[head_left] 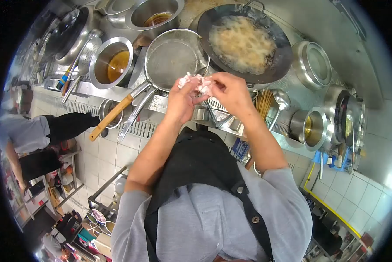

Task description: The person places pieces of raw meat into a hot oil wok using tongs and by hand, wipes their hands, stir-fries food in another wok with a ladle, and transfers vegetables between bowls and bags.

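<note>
Pale pinkish-white food [201, 84], which looks like raw meat coated in flour, sits between my two hands. My left hand [182, 101] is closed around its left side, fingers curled. From the right, my right hand [231, 92] pinches at the same food with its fingertips. Just beyond my hands lies a wide mesh strainer [174, 56] with a wooden handle pointing toward me. Behind and to the right, a dark wok [281, 56] holds bubbling oil with pale pieces frying in it. The exact shape of the held food is partly hidden by my fingers.
Pots with brown liquid [111, 48] stand left of the strainer. A lidded steel pot [316, 65], a ladle [281, 99] and a pot [322, 126] are at the right. Another person [28, 135] in a grey shirt stands far left by shelves.
</note>
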A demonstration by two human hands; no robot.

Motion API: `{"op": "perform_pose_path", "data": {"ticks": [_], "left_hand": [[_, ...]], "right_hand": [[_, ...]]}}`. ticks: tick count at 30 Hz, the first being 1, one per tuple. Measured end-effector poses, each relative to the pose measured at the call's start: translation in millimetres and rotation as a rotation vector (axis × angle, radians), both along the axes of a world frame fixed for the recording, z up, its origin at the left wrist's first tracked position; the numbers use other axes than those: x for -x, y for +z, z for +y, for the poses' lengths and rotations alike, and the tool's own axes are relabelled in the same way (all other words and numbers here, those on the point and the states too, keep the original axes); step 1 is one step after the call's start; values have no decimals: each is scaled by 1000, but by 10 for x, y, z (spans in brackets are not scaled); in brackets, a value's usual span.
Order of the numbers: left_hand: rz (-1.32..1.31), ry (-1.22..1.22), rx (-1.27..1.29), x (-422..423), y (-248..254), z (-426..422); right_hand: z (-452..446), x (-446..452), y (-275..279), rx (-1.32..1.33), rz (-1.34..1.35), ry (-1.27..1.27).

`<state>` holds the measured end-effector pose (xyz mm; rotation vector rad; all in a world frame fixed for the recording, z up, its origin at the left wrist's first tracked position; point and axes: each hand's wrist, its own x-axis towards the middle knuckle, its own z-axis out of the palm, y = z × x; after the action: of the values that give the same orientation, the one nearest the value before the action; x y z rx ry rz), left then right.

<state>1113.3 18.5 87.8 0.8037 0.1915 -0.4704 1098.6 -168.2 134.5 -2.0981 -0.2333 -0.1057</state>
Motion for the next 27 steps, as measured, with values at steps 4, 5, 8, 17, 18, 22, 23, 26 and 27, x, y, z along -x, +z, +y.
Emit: {"op": "perform_pose_path", "data": {"ticks": [4, 5, 8, 17, 18, 22, 23, 26, 27], "left_hand": [[-9, 2, 24, -8, 103, 2], [-16, -21, 16, 24, 167, -74], [-61, -24, -36, -5, 196, -161], [-72, 32, 132, -14, 77, -12], [-68, 30, 132, -15, 68, -17], [-31, 24, 94, -14, 109, -49], [-18, 28, 76, -28, 130, -52], [-1, 81, 70, -87, 48, -81], [4, 105, 59, -86, 53, -99]], "right_hand": [[-172, -28, -61, -543, 347, -55], [-82, -56, -113, -562, 277, -29], [-78, -81, -126, -340, 209, -60], [-931, -439, -289, -172, 216, -334], [-943, -542, -327, 78, 168, -328], [-821, -636, -338, 394, 196, -334], [-764, -604, -286, 350, 157, -323], [-302, -283, -144, -123, 28, -97], [-85, -120, 0, -39, 42, -48]]}}
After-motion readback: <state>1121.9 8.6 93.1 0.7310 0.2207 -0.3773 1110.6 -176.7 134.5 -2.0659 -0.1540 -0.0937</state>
